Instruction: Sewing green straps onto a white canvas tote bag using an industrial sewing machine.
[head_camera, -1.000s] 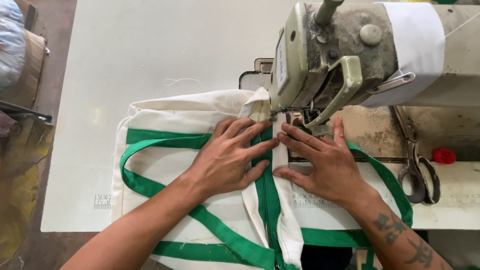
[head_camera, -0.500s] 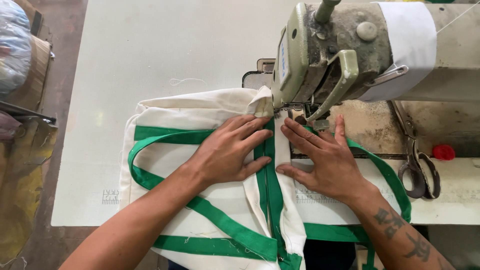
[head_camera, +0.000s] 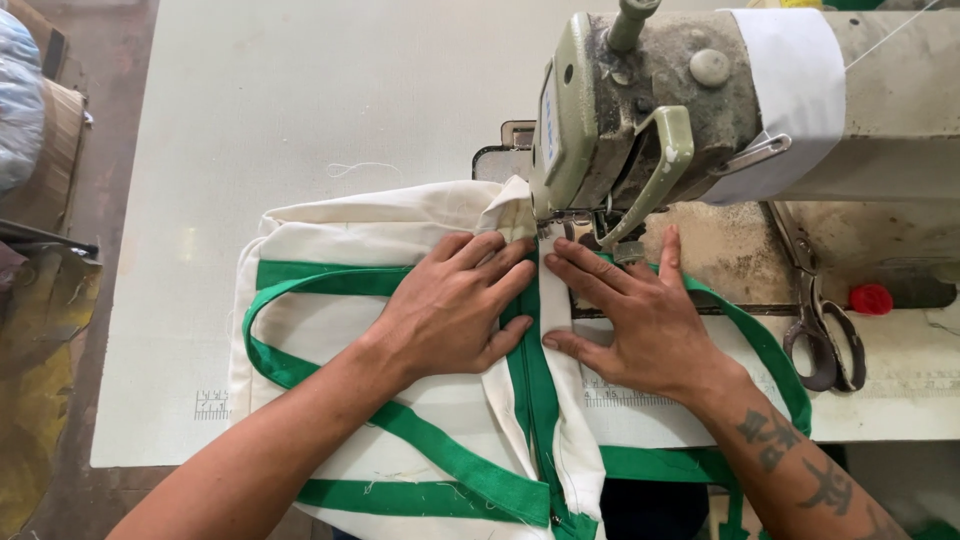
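I was mid-seam: my left hand (head_camera: 455, 315) and right hand (head_camera: 630, 320) lay flat, fingers spread, pressing the bag (head_camera: 340, 240) under the machine (head_camera: 640, 120); next, steady feeding seemed needed.

Small blue label (head_camera: 549, 113) on sewing machine's face; cardboard box (head_camera: 50, 150) far left.

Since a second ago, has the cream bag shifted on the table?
Cannot tell: the cream bag sits alike against the sewing machine; only the camera view seems shifted.

Scissors (head_camera: 822, 335) lie right of the bag (head_camera: 330, 300).
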